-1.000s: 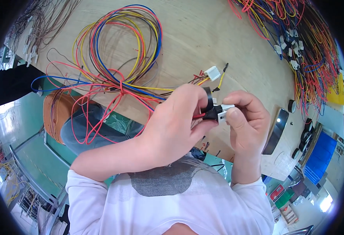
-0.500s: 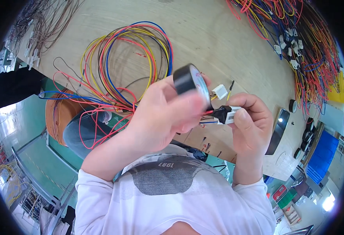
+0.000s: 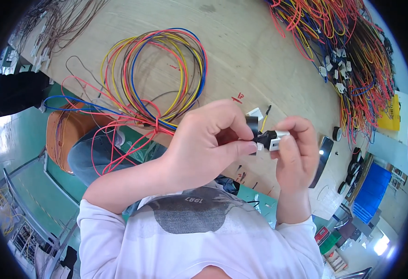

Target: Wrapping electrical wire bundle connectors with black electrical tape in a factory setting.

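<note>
My right hand [image 3: 297,153] is closed on a white plastic connector [image 3: 278,139], pinched between thumb and fingers. Black electrical tape [image 3: 265,136] wraps the wires at the connector's back end. Just left of it, the thumb and index finger of my left hand [image 3: 208,142] pinch together at the taped wires. Part of a black tape roll [image 3: 252,123] shows behind those fingers; the rest is hidden. A coiled harness [image 3: 204,69] of red, yellow, blue and dark wires lies to the left, its tied part running behind my left hand. Another white connector [image 3: 255,113] sits just beyond.
A large heap of coloured wires [image 3: 352,60] with white connectors covers the far right of the wooden table [image 3: 241,56]. Brown wires [image 3: 64,28] lie far left. A phone [image 3: 322,158] and several black tape rolls [image 3: 352,167] rest at right. An orange-brown stool [image 3: 57,135] stands left.
The tape roll, earlier raised upright in my left hand, is now lower and mostly behind the fingers. My left thumb and index finger have closed in at the taped wires; my right hand still holds the connector.
</note>
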Demonstrator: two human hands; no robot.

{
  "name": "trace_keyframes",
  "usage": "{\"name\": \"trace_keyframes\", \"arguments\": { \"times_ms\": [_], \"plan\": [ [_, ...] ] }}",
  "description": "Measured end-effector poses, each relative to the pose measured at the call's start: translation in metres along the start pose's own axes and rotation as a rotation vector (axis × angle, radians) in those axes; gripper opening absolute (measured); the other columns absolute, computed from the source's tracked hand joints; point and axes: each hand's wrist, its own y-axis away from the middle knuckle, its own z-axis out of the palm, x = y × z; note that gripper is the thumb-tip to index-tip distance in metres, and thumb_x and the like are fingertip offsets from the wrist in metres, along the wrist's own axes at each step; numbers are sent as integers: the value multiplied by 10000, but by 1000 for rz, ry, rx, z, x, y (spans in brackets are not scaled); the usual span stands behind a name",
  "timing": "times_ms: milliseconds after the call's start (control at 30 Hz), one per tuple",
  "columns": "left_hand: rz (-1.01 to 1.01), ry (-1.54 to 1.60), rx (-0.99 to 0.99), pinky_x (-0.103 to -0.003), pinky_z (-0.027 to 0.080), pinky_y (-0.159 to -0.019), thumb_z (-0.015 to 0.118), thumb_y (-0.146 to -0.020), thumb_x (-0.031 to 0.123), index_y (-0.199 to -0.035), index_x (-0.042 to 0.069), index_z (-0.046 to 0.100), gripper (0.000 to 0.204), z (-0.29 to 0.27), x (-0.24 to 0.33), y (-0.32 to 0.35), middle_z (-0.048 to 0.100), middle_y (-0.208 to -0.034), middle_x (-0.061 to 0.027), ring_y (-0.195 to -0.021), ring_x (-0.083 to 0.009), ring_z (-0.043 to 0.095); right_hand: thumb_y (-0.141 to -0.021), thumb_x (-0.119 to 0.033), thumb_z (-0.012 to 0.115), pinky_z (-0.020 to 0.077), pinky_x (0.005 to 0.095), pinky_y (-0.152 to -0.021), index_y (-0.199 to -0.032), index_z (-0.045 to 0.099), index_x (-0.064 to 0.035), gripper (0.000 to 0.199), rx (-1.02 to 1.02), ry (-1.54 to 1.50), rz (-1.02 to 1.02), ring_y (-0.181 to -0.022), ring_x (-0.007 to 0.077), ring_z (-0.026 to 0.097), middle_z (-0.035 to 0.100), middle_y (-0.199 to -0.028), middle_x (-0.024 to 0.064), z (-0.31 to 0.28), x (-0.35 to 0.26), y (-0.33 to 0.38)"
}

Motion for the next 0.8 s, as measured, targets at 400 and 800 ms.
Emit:
{"name": "trace_keyframes", "arguments": {
  "times_ms": [400,800],
  "plan": [
    [315,-421,80,-213,323,-439,695,-632,-1,-797,22,562,214,-6,7,10,456,-661,-21,-509,-92,420,-879,-160,442,270,168,-378,-886,480,-24,142,-143,-179,460,-433,33,398,491,-627,3,18,-20,-18],
    [371,-640,59,-227,396,-488,651,-681,16,-1080,-3,431,456,-20,5,6,527,-672,-67,-571,-109,503,-773,5,581,357,172,-570,-900,484,-6,160,-175,169,66,-669,27,444,515,-762,11,28,-7,-11]
  ]
}}
